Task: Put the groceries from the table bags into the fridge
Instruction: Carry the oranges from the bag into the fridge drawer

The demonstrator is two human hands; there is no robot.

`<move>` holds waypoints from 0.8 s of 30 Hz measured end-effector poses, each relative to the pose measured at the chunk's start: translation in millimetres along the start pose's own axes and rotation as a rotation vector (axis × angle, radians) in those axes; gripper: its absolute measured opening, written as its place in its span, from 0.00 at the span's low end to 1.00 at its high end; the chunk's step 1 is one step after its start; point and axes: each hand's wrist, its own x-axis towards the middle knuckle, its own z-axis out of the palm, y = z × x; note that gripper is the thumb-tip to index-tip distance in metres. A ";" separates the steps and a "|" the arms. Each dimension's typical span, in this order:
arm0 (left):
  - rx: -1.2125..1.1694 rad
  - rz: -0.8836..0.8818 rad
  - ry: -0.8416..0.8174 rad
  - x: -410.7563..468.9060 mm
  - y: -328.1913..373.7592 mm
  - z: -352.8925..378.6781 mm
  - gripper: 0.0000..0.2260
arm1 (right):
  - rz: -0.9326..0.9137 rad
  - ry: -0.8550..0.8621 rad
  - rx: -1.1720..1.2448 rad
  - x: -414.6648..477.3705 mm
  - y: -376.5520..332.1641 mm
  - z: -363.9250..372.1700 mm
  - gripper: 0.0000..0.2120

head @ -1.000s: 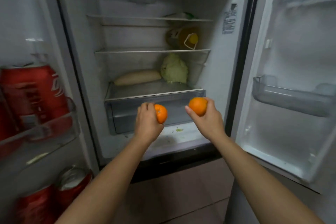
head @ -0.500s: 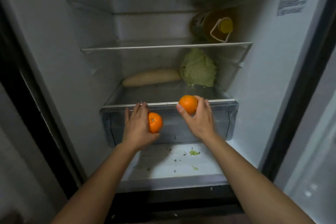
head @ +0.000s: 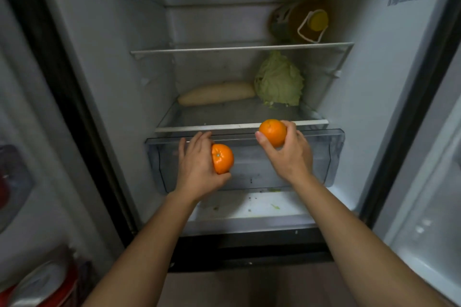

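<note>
I face the open fridge. My left hand [head: 197, 167] grips an orange [head: 222, 158] in front of the clear crisper drawer [head: 334, 157], its fingertips near the drawer's top rim. My right hand [head: 289, 154] holds a second orange [head: 272, 132] higher up, level with the front edge of the lowest glass shelf [head: 199, 117]. Neither orange rests on anything.
On the lowest shelf lie a pale long vegetable [head: 215, 93] and a green cabbage [head: 279, 81]. A yellow-capped oil bottle [head: 303, 22] lies on the shelf above. Red cans [head: 50, 286] sit in the left door. The right door [head: 424, 182] stands open beside my arm.
The view has come closer to the fridge interior. Both hands with their oranges have risen a little toward the drawer top and shelf edge.
</note>
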 end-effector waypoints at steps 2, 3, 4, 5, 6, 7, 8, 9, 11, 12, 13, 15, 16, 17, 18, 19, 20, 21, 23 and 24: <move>0.013 0.008 0.001 -10.7 3.5 -10.8 0.43 | 0.015 0.006 0.000 -12.2 -7.4 -9.9 0.33; 0.013 0.006 0.008 -16.3 5.7 -15.4 0.42 | 0.019 0.013 -0.006 -18.8 -10.8 -14.6 0.33; 0.013 0.003 0.019 -23.1 8.5 -19.9 0.42 | 0.022 0.022 -0.014 -26.6 -14.1 -19.6 0.33; 0.013 0.002 0.029 -30.4 11.2 -23.0 0.42 | 0.021 0.034 -0.021 -34.3 -15.6 -23.6 0.32; 0.014 0.008 0.045 -39.6 13.0 -26.4 0.41 | 0.019 0.051 -0.028 -43.7 -17.0 -28.3 0.33; 0.017 0.017 0.059 -48.4 13.5 -29.5 0.41 | 0.013 0.064 -0.036 -52.8 -17.8 -32.7 0.34; 0.021 0.028 0.072 -56.5 14.1 -33.6 0.41 | 0.006 0.070 -0.042 -61.9 -19.2 -37.6 0.35; 0.020 0.038 0.080 -63.0 14.4 -38.1 0.40 | -0.004 0.073 -0.046 -69.4 -20.5 -42.0 0.36; 0.010 0.046 0.085 -70.6 16.2 -47.1 0.39 | -0.020 0.070 -0.050 -79.7 -23.8 -49.3 0.35; 0.007 0.045 0.080 -73.4 17.2 -51.2 0.38 | -0.020 0.064 -0.052 -83.8 -27.1 -52.4 0.33; 0.010 0.045 0.070 -75.2 17.9 -54.5 0.37 | -0.017 0.058 -0.050 -86.9 -29.7 -54.3 0.32; 0.034 0.052 0.043 -76.4 18.2 -57.4 0.37 | -0.007 0.041 -0.051 -89.9 -33.9 -56.7 0.31; 0.048 0.056 0.026 -75.5 18.2 -58.7 0.37 | -0.006 0.034 -0.061 -90.3 -36.9 -58.7 0.31; 0.054 0.049 0.011 -73.8 19.5 -61.6 0.36 | -0.007 0.025 -0.077 -89.5 -38.8 -60.3 0.31; 0.036 0.027 0.004 -69.9 20.9 -65.2 0.34 | -0.008 0.016 -0.096 -86.8 -41.6 -62.7 0.31; -0.019 -0.016 -0.007 -64.8 22.7 -70.1 0.33 | 0.005 0.002 -0.117 -82.1 -44.4 -65.4 0.32; -0.121 -0.085 -0.027 -58.8 25.3 -76.8 0.33 | 0.029 -0.023 -0.127 -76.3 -48.5 -69.3 0.32; -0.256 -0.160 -0.045 -50.6 27.7 -84.3 0.32 | 0.067 -0.056 -0.113 -66.8 -51.4 -71.7 0.33; -0.519 -0.282 -0.100 -26.6 29.1 -94.8 0.31 | 0.173 -0.150 -0.041 -39.3 -54.9 -72.7 0.36; -0.609 -0.328 -0.137 -12.6 28.8 -97.8 0.30 | 0.221 -0.196 0.013 -24.0 -57.3 -72.7 0.38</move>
